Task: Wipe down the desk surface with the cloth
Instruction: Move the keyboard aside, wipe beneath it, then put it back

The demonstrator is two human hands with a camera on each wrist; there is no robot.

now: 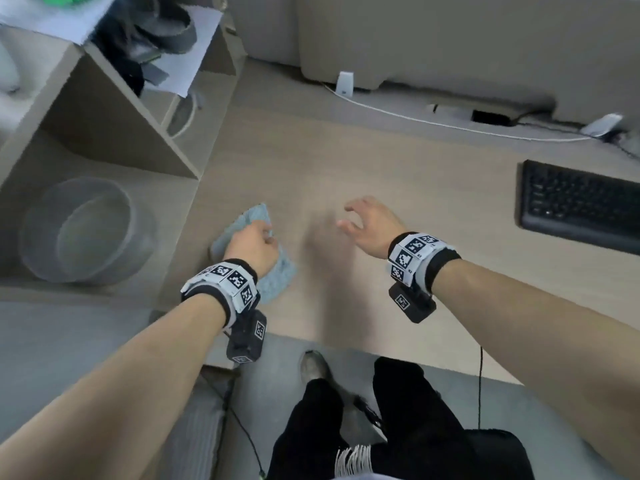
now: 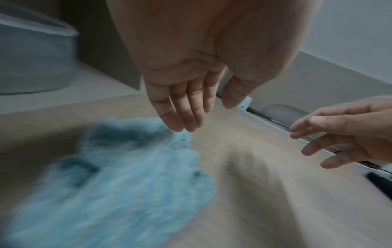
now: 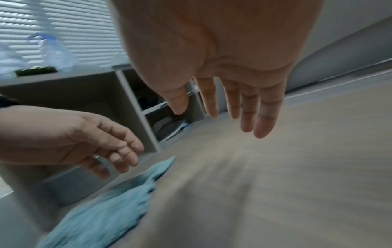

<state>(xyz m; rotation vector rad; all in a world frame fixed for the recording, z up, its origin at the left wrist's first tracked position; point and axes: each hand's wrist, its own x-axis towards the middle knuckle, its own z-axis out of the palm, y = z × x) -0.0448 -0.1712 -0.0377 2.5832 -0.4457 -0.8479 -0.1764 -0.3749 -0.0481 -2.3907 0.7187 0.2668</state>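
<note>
A light blue fluffy cloth [image 1: 281, 276] lies flat on the wooden desk [image 1: 381, 161], near its left end. My left hand [image 1: 264, 238] hovers just over the cloth with fingers relaxed and nearly straight, holding nothing. In the left wrist view the cloth [image 2: 127, 176] lies below the left hand [image 2: 204, 115], whose fingertips [image 2: 180, 127] reach over its far edge. My right hand [image 1: 358, 220] floats above bare desk to the right of the cloth, fingers spread. In the right wrist view, the right hand [image 3: 215, 115] is empty, with the cloth [image 3: 110, 209] at lower left.
A black keyboard [image 1: 578, 206] lies at the right. A shelf unit [image 1: 114, 109] stands left of the cloth, with a translucent bowl [image 1: 86, 230] in its lower bay. A white cable [image 1: 433, 123] and a charger [image 1: 344, 84] run along the back. The desk's front edge is near my wrists.
</note>
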